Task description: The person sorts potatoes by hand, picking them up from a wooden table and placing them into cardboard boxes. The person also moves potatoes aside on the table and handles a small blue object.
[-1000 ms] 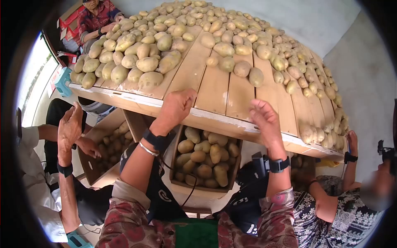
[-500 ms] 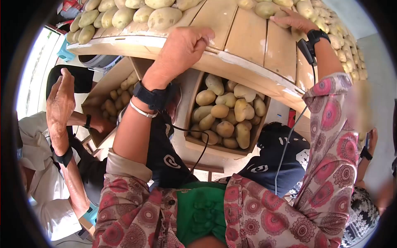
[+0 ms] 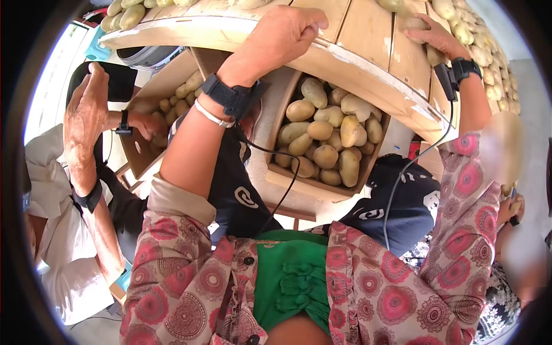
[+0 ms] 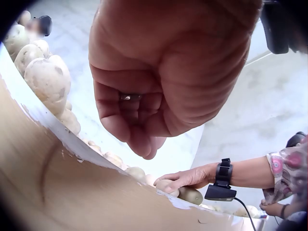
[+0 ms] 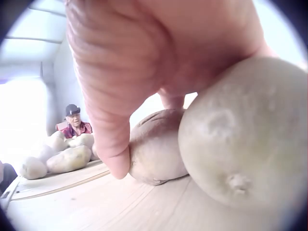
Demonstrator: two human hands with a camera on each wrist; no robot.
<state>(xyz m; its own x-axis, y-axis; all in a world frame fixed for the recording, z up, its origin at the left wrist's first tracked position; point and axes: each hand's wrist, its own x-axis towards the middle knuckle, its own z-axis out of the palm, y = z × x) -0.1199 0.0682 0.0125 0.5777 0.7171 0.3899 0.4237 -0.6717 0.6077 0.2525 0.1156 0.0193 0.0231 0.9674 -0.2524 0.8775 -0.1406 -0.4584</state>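
Observation:
My right hand reaches out over the wooden table. Its thumb and fingers grip a potato lying on the boards. Against that potato and nearer the wrist camera is a larger, greenish potato, under the palm side of the hand. My left hand hovers at the table's front edge, fingers loosely curled toward the palm. Nothing is in it; a ring shows on one finger in the left wrist view.
Potatoes are heaped along the table. Below its edge stands a cardboard box of potatoes between my knees. Another box of potatoes is at the left, beside a person whose raised hand is near me. Cables run from my wrist cameras.
My right hand has gone from above the table's front edge out to the right, onto the potato. The left hand keeps its loose curl. The head view has tilted down.

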